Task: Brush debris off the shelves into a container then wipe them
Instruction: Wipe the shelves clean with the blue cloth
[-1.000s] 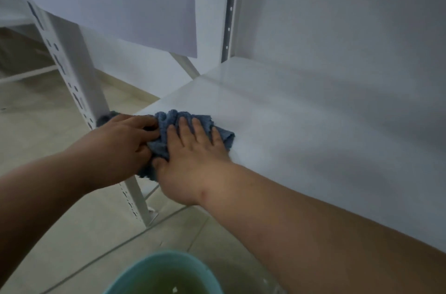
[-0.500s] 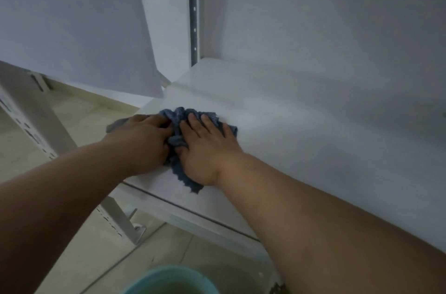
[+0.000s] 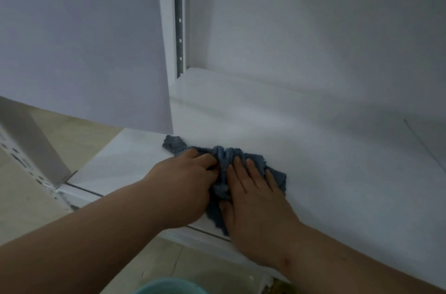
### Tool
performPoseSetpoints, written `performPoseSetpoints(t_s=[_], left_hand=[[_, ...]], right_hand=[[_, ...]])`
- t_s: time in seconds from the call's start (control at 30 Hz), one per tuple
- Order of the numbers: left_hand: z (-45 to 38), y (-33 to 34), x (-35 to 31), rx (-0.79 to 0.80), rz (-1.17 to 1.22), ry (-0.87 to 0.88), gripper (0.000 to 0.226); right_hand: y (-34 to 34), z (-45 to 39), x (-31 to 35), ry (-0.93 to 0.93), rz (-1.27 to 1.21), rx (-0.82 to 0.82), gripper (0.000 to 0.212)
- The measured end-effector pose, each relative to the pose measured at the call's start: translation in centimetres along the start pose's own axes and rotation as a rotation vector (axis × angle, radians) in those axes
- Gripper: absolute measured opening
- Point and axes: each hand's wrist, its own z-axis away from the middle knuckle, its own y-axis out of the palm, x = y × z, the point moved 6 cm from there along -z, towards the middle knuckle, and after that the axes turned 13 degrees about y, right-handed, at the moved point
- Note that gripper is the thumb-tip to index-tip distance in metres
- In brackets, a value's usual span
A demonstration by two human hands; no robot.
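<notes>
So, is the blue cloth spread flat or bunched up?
Bunched up. The blue cloth shows ridges between the left hand and right hand on the shelf.

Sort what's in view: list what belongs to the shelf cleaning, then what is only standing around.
Part of the job:
- blue cloth, bunched on the shelf
- white shelf being wiped
- left hand gripping the cloth
- right hand pressing flat on the cloth
- teal container, only its rim showing below

Just there:
- slotted upright at the back corner
- tiled floor

Head view, close above shelf
</notes>
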Motion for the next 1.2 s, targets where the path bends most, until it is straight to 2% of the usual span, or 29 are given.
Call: performPoseSetpoints(t_s=[0.1,0.17,0.23,0.27,0.43,0.57,0.7,0.8,0.87,0.93,0.97,1.03,1.1,1.13,1.17,1.2], left_hand=[[0.8,-0.3,1.9,-0.035,-0.016,-0.048,0.042],[-0.1,-0.5,2.7,-0.011,-0.096,-0.011,0.038],[-1.8,-0.4,3.2,0.034,-0.234,0.092,0.034],[-2.7,0.0,3.5,0.11,-0.266,0.094,0.034],[-7.0,1.4,5.4,0.39,-0.394,0.002,0.037],[-10.0,1.4,2.8,0.369,-0.399,0.054,0.04],[-13.5,1.1,0.4,0.182,-0.056,-0.147,0.034],[-15.2,0.4,-0.6,0.105,-0.019,-0.177,0.02],[-15.6,-0.7,-0.9,0.046,-0.002,-0.233,0.012],[-16.3,-1.8,-1.0,0.026,0.042,-0.268,0.006],[-16.5,-2.4,-1.0,0.01,0.122,-0.295,0.006],[-16.8,-4.1,-0.7,-0.097,0.473,-0.393,0.007],[-16.9,-5.0,-0.5,-0.236,1.014,-0.533,0.011],[-17.1,-5.1,-0.5,-0.28,1.172,-0.575,0.012],[-17.2,-5.1,-0.5,-0.292,1.234,-0.596,0.013],[-17.3,-4.9,-0.4,-0.295,1.236,-0.617,0.013]], right_hand=[[-0.4,-1.3,1.1,-0.038,-0.013,-0.015,0.082],[-0.5,-3.0,1.1,-0.04,-0.032,-0.013,0.07],[-0.9,-4.9,1.0,-0.029,-0.067,-0.017,0.064],[-0.9,-5.8,0.8,-0.021,-0.067,-0.015,0.063],[-1.7,-8.6,-1.8,0.017,-0.049,0.03,0.061],[-1.8,-8.2,-6.2,0.051,-0.024,0.015,0.06],[-2.0,-6.8,-10.9,0.075,-0.044,-0.03,0.058],[-3.2,-6.2,-12.8,0.031,-0.095,-0.187,0.052],[-4.4,-6.2,-13.1,0.011,-0.067,-0.291,0.039],[-6.0,-6.5,-13.0,0.038,-0.099,-0.308,0.025],[-7.1,-6.6,-13.2,0.075,-0.173,-0.312,0.023],[-9.4,-6.7,-14.3,0.175,-0.423,-0.296,0.025],[-10.4,-6.5,-16.0,0.241,-0.867,-0.107,0.019],[-10.3,-6.1,-16.6,0.285,-1.072,0.015,0.014],[-10.0,-5.8,-17.2,0.34,-1.162,0.085,0.011],[-9.8,-5.5,-18.1,0.4,-1.123,0.066,0.016]])
